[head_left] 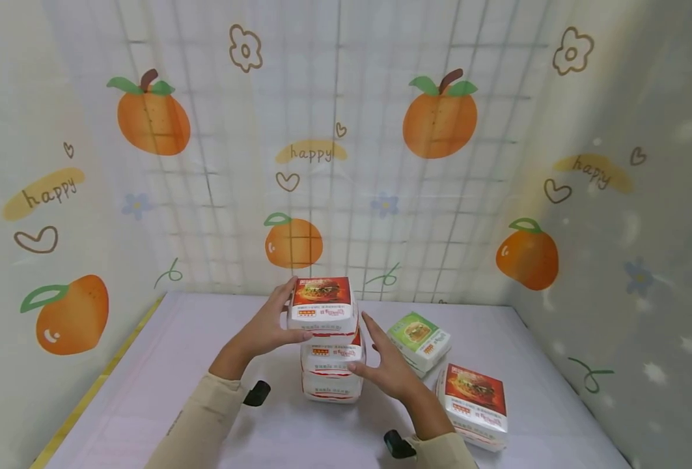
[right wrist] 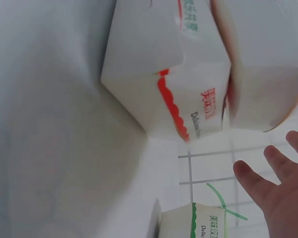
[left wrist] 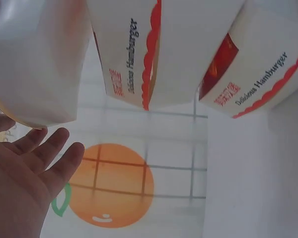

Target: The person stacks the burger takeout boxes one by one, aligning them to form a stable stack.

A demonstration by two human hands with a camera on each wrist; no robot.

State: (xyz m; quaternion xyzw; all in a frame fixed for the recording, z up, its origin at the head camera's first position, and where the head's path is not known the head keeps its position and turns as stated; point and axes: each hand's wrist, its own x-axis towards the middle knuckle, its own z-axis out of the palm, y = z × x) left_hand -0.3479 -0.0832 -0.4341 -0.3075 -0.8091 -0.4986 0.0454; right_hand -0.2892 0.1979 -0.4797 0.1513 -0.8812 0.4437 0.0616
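Three white hamburger boxes stand stacked on the table: the top box (head_left: 322, 303) with a red burger picture, the middle box (head_left: 332, 357) and the bottom box (head_left: 331, 385). The top one sits a little left of those beneath. My left hand (head_left: 266, 329) is at its left side, thumb along the lower front and fingers reaching back. In the left wrist view, fairly straight fingertips (left wrist: 37, 131) meet the box's edge. My right hand (head_left: 389, 361) is spread at the right of the stack, its thumb near the middle box. The right wrist view shows its fingers (right wrist: 256, 181) apart from the boxes.
A green-topped hamburger box (head_left: 420, 340) lies at the right behind my right hand. Nearer me, another red-topped box (head_left: 473, 405) lies beside my right forearm. A printed curtain (head_left: 369, 182) hangs behind the table (head_left: 205, 319).
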